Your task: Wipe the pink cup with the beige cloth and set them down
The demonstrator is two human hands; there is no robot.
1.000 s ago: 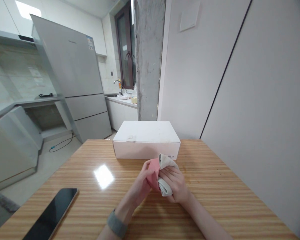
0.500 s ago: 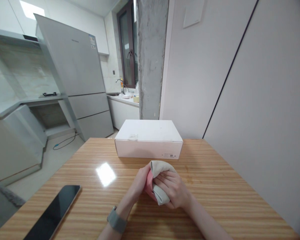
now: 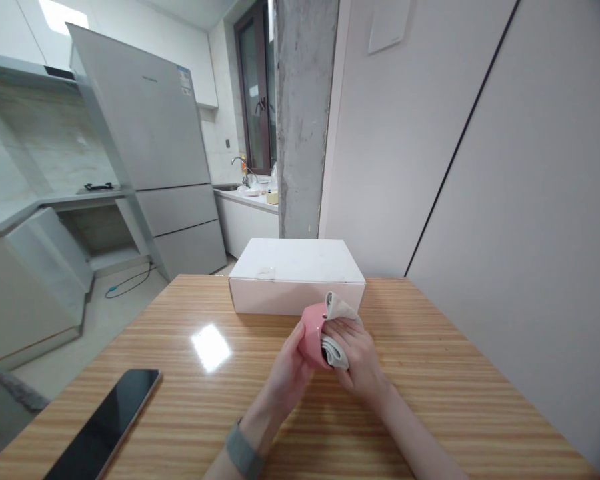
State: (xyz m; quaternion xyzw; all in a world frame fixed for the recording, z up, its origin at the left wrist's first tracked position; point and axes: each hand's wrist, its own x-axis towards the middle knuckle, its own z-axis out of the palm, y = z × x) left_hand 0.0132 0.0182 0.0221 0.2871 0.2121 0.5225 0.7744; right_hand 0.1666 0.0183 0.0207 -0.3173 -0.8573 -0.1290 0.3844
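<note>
2 hands held above table [image 3: 430, 380], just in front of white box [image 3: 296, 280]. Pink object [image 3: 312, 337] sits between them, long axis tilted near upright, exact line hard to tell. Left hand [image 3: 286, 369] has fingers curled closed on its left side. Right hand [image 3: 359, 355] has fingers closed over grey cloth [image 3: 336, 331] on its right side.

A box [image 3: 297, 280] sits on the table [image 3: 430, 400], with a pillar [image 3: 304, 120] behind it and a fridge [image 3: 145, 120] behind to the left. A phone [image 3: 103, 423] lies at the near left. Just before the box, the left hand [image 3: 290, 373] holds a small object [image 3: 313, 337] against a cloth [image 3: 336, 340] under the right hand [image 3: 360, 360].
</note>
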